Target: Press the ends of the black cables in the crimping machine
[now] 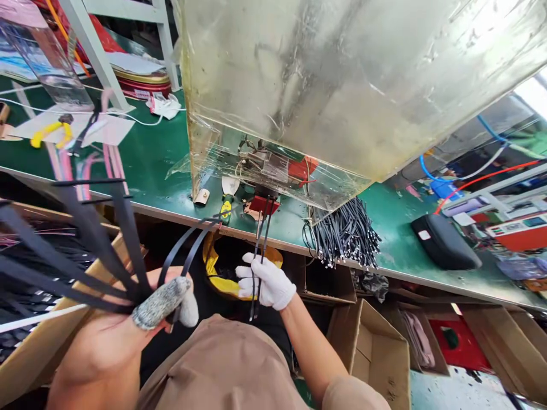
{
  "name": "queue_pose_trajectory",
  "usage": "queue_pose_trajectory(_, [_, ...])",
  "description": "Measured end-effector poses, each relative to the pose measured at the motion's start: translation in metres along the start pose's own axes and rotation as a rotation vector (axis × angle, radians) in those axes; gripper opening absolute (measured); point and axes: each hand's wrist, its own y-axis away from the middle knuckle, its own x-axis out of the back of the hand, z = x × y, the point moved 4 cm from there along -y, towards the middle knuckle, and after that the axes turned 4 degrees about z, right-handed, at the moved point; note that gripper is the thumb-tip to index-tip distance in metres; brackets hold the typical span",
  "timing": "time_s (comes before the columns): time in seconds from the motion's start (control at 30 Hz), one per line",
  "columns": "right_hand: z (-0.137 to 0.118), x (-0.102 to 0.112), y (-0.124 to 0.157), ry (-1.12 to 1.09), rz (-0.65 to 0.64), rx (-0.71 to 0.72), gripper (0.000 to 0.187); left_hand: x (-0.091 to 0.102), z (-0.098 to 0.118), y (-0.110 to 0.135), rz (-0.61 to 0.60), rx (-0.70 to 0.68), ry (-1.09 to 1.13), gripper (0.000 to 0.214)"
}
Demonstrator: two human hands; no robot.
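Note:
My left hand (128, 319), bare with cloth finger covers on two fingers, is closed on a bundle of flat black cable ties (81, 239) that fan out up and to the left. Two more ties curve from it toward the table edge. My right hand (267, 282), in a white glove, is closed on two thin black wires (261, 239) that run up to a small red part (262, 204) under a clear, dirty plastic shield (342, 85). Both hands are below the green table's (149, 159) front edge, about a hand's width apart.
A bundle of black wires with metal tips (346, 233) lies on the table right of the shield. A black pouch (444, 242) sits farther right. Yellow-handled pliers (51, 134) lie at far left. Open cardboard boxes (376, 353) stand under the table, with another box of black ties (25, 330) at left.

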Motion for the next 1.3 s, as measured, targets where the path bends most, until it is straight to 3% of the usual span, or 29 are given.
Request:
queue_pose_trajectory(0.2, [-0.046,-0.032,-0.001,0.080,-0.033,0.045,0.063,-0.006,0.005,-0.003,-0.050,-0.038,0.042,0.046])
queue_pose_trajectory(0.33, [-0.074,-0.053,0.010,0.202,-0.042,0.155,0.059,-0.003,0.014,0.003,-0.047,-0.119,-0.075,0.056])
queue_pose_trajectory(0.43, [-0.079,-0.055,0.019,0.276,-0.030,0.222,0.054,-0.003,0.023,0.006,-0.033,-0.168,-0.132,0.058])
queue_pose_trajectory(0.63, [-0.074,-0.042,0.017,0.329,0.002,0.214,0.058,-0.008,0.027,0.008,-0.060,-0.154,-0.136,0.060])
queue_pose_trajectory(0.87, [-0.070,-0.034,-0.004,0.111,-0.150,0.049,0.057,-0.011,0.024,0.007,-0.061,-0.115,-0.066,0.058])
queue_pose_trajectory(0.97, [-0.078,-0.038,-0.013,-0.002,-0.201,0.040,0.042,-0.012,0.020,0.007,-0.066,-0.069,-0.033,0.056])
queue_pose_trajectory(1.1, [-0.102,-0.050,-0.028,-0.102,-0.169,0.067,0.014,-0.013,0.019,0.007,-0.081,-0.066,-0.049,0.054])
queue_pose_trajectory(1.3, [-0.129,-0.066,-0.050,-0.242,-0.053,0.004,0.036,-0.009,0.020,0.007,-0.062,-0.048,-0.067,0.055])
